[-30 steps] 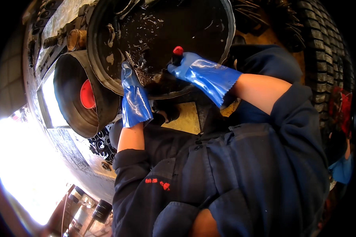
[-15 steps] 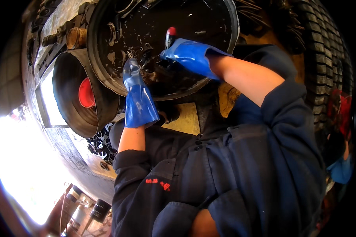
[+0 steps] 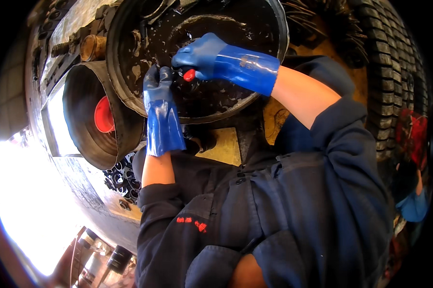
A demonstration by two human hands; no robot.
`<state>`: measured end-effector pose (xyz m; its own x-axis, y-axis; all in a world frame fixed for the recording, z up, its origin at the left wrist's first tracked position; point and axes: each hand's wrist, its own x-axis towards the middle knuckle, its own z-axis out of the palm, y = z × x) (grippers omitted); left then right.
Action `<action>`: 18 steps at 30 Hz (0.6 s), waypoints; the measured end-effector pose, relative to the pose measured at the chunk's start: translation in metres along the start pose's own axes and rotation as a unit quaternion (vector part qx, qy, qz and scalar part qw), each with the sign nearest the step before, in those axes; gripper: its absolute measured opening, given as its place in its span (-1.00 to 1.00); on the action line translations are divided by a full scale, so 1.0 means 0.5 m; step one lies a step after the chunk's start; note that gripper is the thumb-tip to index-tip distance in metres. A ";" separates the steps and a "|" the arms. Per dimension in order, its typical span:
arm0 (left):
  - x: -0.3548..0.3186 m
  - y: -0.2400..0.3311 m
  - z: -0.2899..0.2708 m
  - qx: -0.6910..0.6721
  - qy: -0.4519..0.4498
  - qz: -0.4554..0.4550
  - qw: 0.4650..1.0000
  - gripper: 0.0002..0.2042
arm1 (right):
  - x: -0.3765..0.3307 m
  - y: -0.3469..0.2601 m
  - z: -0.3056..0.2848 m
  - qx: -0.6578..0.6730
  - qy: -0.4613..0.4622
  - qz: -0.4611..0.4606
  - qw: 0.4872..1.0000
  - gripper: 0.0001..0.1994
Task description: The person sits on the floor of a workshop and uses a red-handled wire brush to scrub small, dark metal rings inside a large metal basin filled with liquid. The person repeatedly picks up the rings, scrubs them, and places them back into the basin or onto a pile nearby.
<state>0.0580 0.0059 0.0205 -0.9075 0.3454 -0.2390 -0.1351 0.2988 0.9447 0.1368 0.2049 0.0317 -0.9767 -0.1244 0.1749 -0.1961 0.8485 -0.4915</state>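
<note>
Both my hands wear long blue rubber gloves and are over a wide round tub [image 3: 274,29] of dark, oily liquid [image 3: 216,36]. My right hand [image 3: 199,55] is closed around a tool with a red-ended handle [image 3: 189,75]; the red end sticks out below the fist, and the tool's working end is hidden. Just left of it, my left hand [image 3: 158,89] reaches to the liquid near the tub's left side. Its fingertips are dark with oil and bent together; whatever they hold is lost against the black liquid.
Left of the tub a large open metal drum [image 3: 82,139] lies tipped, with a red round piece [image 3: 104,115] inside. Small dark metal parts [image 3: 123,180] are heaped below it. A brown cylinder [image 3: 92,47] stands at upper left. Big tyres [image 3: 384,57] line the right; another person [image 3: 412,206] is at far right.
My right hand has moved left toward my left hand and turned over, so the red handle end now points down toward me. My left hand has shifted slightly left.
</note>
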 end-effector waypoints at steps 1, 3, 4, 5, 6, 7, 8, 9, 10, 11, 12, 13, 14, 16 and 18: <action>-0.002 0.007 0.005 -0.030 0.016 -0.009 0.999 -0.59 | -0.006 0.006 0.007 0.012 0.048 -0.019 0.999 -0.63; -0.004 0.022 -0.002 0.002 0.018 0.000 1.000 -0.58 | 0.001 -0.014 0.000 0.073 -0.038 0.150 0.985 -0.66; 0.001 0.016 -0.004 0.001 0.020 -0.001 1.000 -0.58 | 0.014 -0.014 -0.008 0.120 -0.108 0.262 0.952 -0.68; 0.005 0.006 -0.018 -0.005 0.017 0.025 1.000 -0.59 | 0.014 -0.027 -0.014 0.185 -0.056 0.323 0.926 -0.65; 0.019 -0.008 -0.012 -0.015 0.003 0.053 0.999 -0.60 | 0.010 -0.001 -0.003 0.221 -0.090 0.335 0.911 -0.67; 0.033 -0.021 -0.005 -0.024 -0.011 0.080 0.996 -0.62 | 0.005 0.025 0.007 0.257 -0.124 0.347 0.893 -0.66; 0.047 -0.041 -0.012 -0.032 -0.018 0.104 0.994 -0.63 | -0.012 0.022 -0.003 0.307 -0.117 0.317 0.890 -0.62; 0.055 -0.057 -0.025 -0.038 -0.021 0.129 0.991 -0.64 | -0.035 0.001 -0.029 0.358 -0.111 0.283 0.883 -0.57; 0.057 -0.064 -0.038 -0.044 -0.023 0.154 0.987 -0.65 | -0.059 -0.043 -0.060 0.394 -0.049 0.297 0.869 -0.59; 0.054 -0.050 -0.022 -0.046 -0.030 0.154 0.987 -0.65 | -0.065 -0.033 -0.064 0.392 -0.044 0.303 0.868 -0.59; 0.042 -0.032 -0.008 -0.025 -0.028 0.115 0.993 -0.61 | -0.067 -0.017 -0.058 0.392 -0.055 0.314 0.863 -0.60; 0.034 -0.019 0.008 -0.003 -0.025 0.076 0.997 -0.58 | -0.066 0.002 -0.051 0.393 -0.065 0.326 0.857 -0.60; 0.028 -0.016 0.006 -0.001 -0.023 0.076 0.997 -0.58 | -0.052 0.012 -0.042 0.397 -0.079 0.328 0.853 -0.61; 0.025 -0.020 0.011 -0.056 0.004 0.046 0.997 -0.59 | -0.027 0.031 -0.027 0.402 -0.104 0.338 0.845 -0.62; 0.033 -0.020 0.004 -0.010 -0.007 0.084 0.996 -0.58 | 0.010 0.007 -0.040 0.352 -0.103 0.367 0.855 -0.64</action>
<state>0.0451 0.0104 0.0066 -0.9124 0.4013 -0.0804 0.0102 0.2186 0.9758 0.1331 0.2173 0.0480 -0.8393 0.1593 -0.5199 0.5436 0.2266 -0.8082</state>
